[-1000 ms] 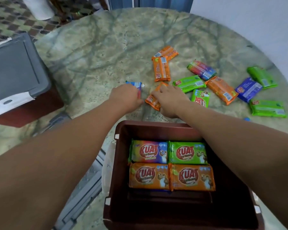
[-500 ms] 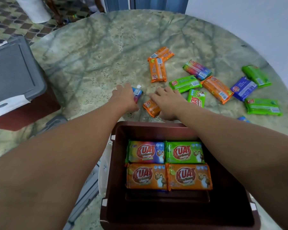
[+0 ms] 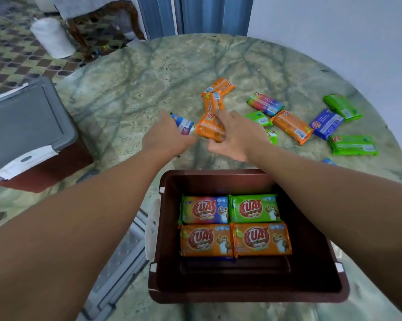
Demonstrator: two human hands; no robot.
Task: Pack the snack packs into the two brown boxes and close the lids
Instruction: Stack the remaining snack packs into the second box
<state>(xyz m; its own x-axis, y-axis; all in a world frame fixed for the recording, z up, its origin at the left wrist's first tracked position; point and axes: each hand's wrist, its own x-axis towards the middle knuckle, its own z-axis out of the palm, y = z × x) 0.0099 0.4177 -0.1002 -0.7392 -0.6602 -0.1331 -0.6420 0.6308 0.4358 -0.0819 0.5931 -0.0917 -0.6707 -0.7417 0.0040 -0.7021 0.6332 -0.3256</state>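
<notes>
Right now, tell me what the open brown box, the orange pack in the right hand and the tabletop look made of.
Brown box: moulded plastic, dull sheen. Orange pack in the right hand: glossy printed film, likely plastic. Tabletop: green-veined polished stone, possibly marble.

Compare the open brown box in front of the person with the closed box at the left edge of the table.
The open brown box has no lid on; the closed box wears a grey lid.
The open brown box shows four snack packs in two rows; the closed box's contents are hidden.
The open brown box is fully in view; the closed box is cut off by the frame.
Both have brown walls and white latches, and both sit on the marble table.
</notes>
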